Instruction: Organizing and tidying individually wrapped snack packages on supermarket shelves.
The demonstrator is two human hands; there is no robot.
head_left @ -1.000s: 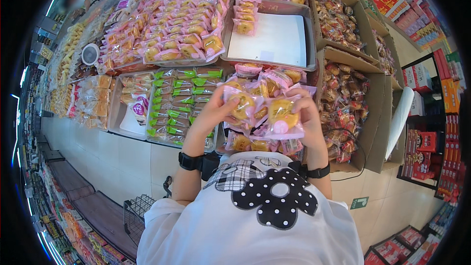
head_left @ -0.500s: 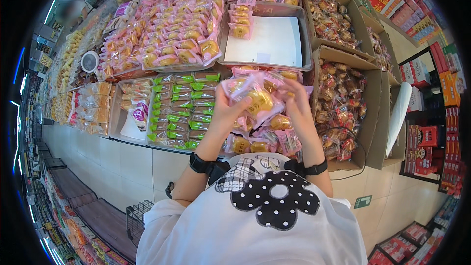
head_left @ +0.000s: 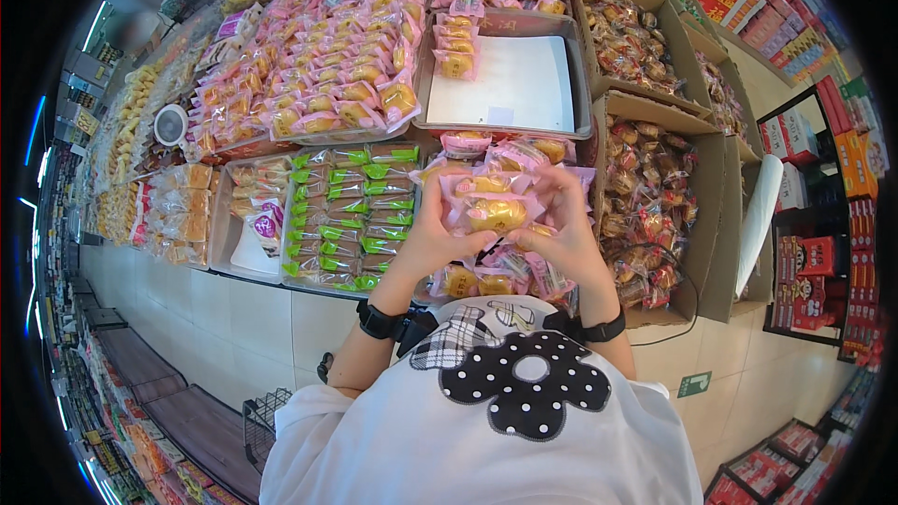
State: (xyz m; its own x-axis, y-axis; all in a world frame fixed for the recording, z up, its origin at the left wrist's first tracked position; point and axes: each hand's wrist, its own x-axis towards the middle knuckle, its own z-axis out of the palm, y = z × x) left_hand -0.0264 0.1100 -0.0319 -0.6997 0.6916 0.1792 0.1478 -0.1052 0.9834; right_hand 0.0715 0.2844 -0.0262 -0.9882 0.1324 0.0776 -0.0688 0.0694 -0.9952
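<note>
Both of my hands are raised over a pile of pink-wrapped yellow pastries [head_left: 456, 281]. Between them is a small stack of the same wrapped pastries [head_left: 496, 215], gripped from its two sides. My left hand [head_left: 436, 236] has its thumb along the near left side of the stack. My right hand [head_left: 569, 232] curls around the other side, thumb toward the front. Part of the fingers is hidden behind the pink wrappers. Just beyond the hands lies a grey tray [head_left: 584, 84] lined with a white sheet [head_left: 519, 79], with a short row of wrapped pastries [head_left: 456, 64] along its left side.
A large heap of pink-wrapped pastries [head_left: 327, 84] spreads to the far left. Left of my hands sit rows of brown cakes in green-ended packets [head_left: 351, 215]. Cardboard boxes [head_left: 709, 215] of wrapped snacks stand on the right, with a thin black cable [head_left: 695, 304] beside them.
The held pastries have shifted from a tilted position near my left hand to a level stack between both hands. My right hand has closed in on the stack's right side.
</note>
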